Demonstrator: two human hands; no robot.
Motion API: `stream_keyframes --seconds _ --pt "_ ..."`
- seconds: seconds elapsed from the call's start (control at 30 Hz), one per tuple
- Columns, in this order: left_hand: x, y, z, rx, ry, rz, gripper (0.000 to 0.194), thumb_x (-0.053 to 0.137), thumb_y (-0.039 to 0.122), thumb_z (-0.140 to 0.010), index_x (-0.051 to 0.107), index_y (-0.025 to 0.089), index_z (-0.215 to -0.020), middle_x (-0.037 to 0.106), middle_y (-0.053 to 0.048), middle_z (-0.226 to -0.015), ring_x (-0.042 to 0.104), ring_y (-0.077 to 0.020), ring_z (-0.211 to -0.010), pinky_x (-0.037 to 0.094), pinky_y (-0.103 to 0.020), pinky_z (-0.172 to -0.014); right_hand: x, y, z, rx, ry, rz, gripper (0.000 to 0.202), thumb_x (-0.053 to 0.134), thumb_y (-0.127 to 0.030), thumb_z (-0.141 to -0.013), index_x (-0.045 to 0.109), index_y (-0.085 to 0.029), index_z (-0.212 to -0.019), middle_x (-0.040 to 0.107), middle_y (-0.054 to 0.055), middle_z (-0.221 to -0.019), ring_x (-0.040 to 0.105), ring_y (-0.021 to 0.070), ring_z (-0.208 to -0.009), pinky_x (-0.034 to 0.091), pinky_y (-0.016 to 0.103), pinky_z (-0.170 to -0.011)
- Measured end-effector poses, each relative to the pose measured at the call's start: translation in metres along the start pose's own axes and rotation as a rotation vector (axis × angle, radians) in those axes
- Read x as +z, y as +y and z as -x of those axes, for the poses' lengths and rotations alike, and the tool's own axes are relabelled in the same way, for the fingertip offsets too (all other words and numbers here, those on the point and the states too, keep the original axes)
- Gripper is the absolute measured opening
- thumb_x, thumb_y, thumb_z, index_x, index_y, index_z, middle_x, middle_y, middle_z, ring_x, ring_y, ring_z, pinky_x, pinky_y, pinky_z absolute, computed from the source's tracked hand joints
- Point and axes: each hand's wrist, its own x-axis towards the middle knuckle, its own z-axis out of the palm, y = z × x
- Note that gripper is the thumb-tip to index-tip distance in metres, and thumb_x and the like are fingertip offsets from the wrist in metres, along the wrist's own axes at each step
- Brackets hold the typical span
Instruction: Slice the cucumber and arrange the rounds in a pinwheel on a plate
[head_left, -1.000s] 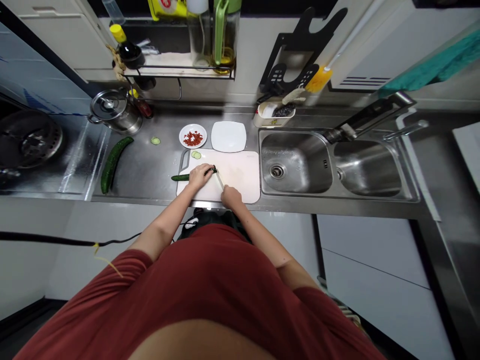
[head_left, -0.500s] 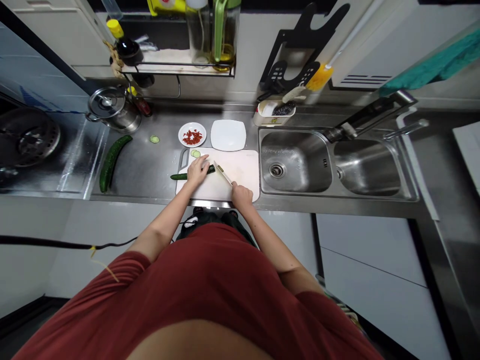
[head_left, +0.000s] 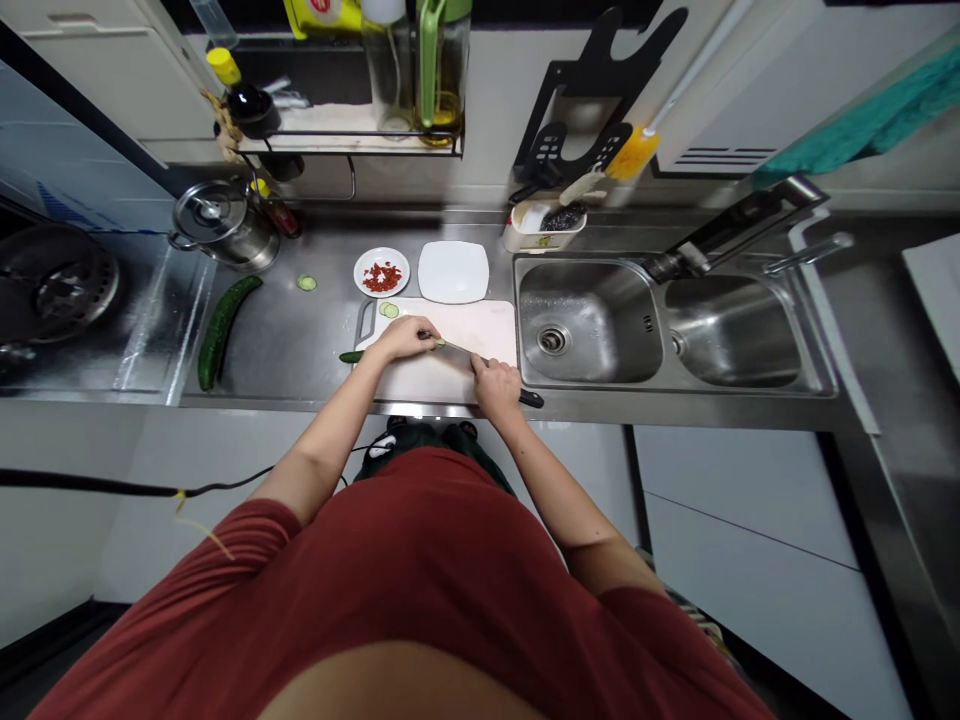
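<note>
In the head view my right hand (head_left: pixel 497 385) is closed round the black handle of a kitchen knife (head_left: pixel 456 348), whose blade points left over the white cutting board (head_left: pixel 487 325). My left hand (head_left: pixel 405 338) reaches to the blade's tip, its fingers pinched on a small pale green cucumber slice (head_left: pixel 440 343) there. Below that wrist lies a cut cucumber (head_left: pixel 350 357); only its left end shows, the rest being hidden by the hand. Two overlapping cucumber slices (head_left: pixel 388 310) rest at the board's upper left.
Behind the board stand a plate of chopped red pieces (head_left: pixel 382 272) and a white square plate (head_left: pixel 453 271). A whole cucumber (head_left: pixel 225 330) and a single slice (head_left: pixel 307 283) lie left, near a steel pot (head_left: pixel 225 225). The double sink (head_left: pixel 592 375) is at the right.
My left hand has moved right, off the cucumber's middle, to the knife tip. The knife has turned flatter, and its handle end now shows beyond my right hand.
</note>
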Motion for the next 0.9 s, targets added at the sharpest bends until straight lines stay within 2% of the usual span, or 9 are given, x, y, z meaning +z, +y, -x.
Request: stream_keyframes --seconds 0.2,0.27,0.33,0.4,0.47,0.53,0.63,0.77,0.9 --pt "-0.004 0.006 -0.002 -0.053 -0.053 -0.019 0.026 0.058 0.041 -0.083 0.075 0.022 -0.086 0.072 -0.003 -0.086 0.063 -0.0175 -0.081 0.044 -0.027 -0.076 0.004 -0.001 0.000 -0.020 0.057 0.092 0.043 0.029 -0.023 -0.099 0.047 -0.024 -0.137 0.062 0.015 -0.110 0.056 0.0247 -0.100 0.033 0.034 -0.084" --pt "-0.002 0.006 -0.004 -0.104 0.002 -0.029 0.025 0.056 0.040 -0.085 0.074 0.022 -0.087 0.072 -0.003 -0.085 0.062 -0.0181 -0.080 0.042 -0.028 -0.074 0.007 0.000 -0.001 -0.021 0.074 0.107 0.041 0.029 -0.023 -0.099 0.049 -0.025 -0.135 0.063 0.014 -0.108 0.057 0.0241 -0.098 0.033 0.033 -0.082" --pt "0.001 0.002 -0.006 -0.195 0.136 -0.032 0.025 0.053 0.038 -0.087 0.072 0.021 -0.089 0.071 -0.005 -0.089 0.061 -0.0189 -0.083 0.041 -0.029 -0.074 0.010 0.001 -0.002 -0.015 0.086 0.110 0.040 0.030 -0.023 -0.099 0.050 -0.026 -0.134 0.063 0.013 -0.106 0.058 0.0236 -0.096 0.033 0.033 -0.080" --pt "0.004 -0.008 -0.008 -0.335 0.302 -0.015 0.026 0.051 0.037 -0.088 0.071 0.021 -0.090 0.071 -0.005 -0.091 0.060 -0.0191 -0.085 0.041 -0.029 -0.076 0.012 0.004 -0.003 -0.003 0.101 0.103 0.039 0.031 -0.024 -0.099 0.051 -0.027 -0.133 0.064 0.011 -0.104 0.058 0.0230 -0.095 0.032 0.032 -0.078" --pt "0.005 -0.024 -0.010 -0.512 0.416 0.027 0.025 0.051 0.035 -0.088 0.070 0.019 -0.088 0.071 -0.005 -0.086 0.060 -0.0184 -0.081 0.041 -0.028 -0.075 0.014 0.008 -0.004 0.012 0.109 0.094 0.038 0.031 -0.025 -0.100 0.052 -0.027 -0.131 0.064 0.010 -0.102 0.059 0.0224 -0.093 0.032 0.031 -0.077" --pt "0.004 -0.044 -0.011 -0.636 0.468 0.080 0.023 0.053 0.033 -0.087 0.070 0.017 -0.085 0.070 -0.005 -0.077 0.060 -0.0176 -0.076 0.041 -0.028 -0.074 0.015 0.011 -0.004 0.030 0.101 0.086 0.037 0.031 -0.025 -0.100 0.053 -0.028 -0.129 0.064 0.010 -0.101 0.059 0.0218 -0.092 0.032 0.031 -0.076" --pt "0.005 -0.072 -0.012 -0.758 0.465 0.166 0.015 0.057 0.027 -0.082 0.069 0.017 -0.084 0.069 -0.003 -0.071 0.060 -0.0161 -0.071 0.042 -0.028 -0.073 0.015 0.015 -0.004 0.050 0.070 0.072 0.037 0.031 -0.025 -0.100 0.055 -0.028 -0.127 0.064 0.010 -0.101 0.059 0.0209 -0.091 0.032 0.030 -0.076" --pt "0.008 -0.093 -0.015 -0.789 0.484 0.136 0.009 0.061 0.022 -0.076 0.066 0.017 -0.082 0.069 -0.003 -0.077 0.061 -0.0159 -0.075 0.042 -0.028 -0.076 0.012 0.015 -0.005 0.056 0.044 0.052 0.036 0.032 -0.025 -0.099 0.057 -0.028 -0.125 0.064 0.010 -0.100 0.059 0.0202 -0.091 0.032 0.029 -0.077" --pt "0.009 -0.093 -0.015 -0.729 0.542 0.035 0.010 0.062 0.022 -0.077 0.063 0.019 -0.087 0.069 -0.004 -0.087 0.060 -0.0173 -0.083 0.041 -0.030 -0.081 0.012 0.014 -0.005 0.059 0.035 0.038 0.035 0.032 -0.026 -0.099 0.057 -0.029 -0.124 0.064 0.009 -0.100 0.059 0.0201 -0.090 0.032 0.029 -0.076"
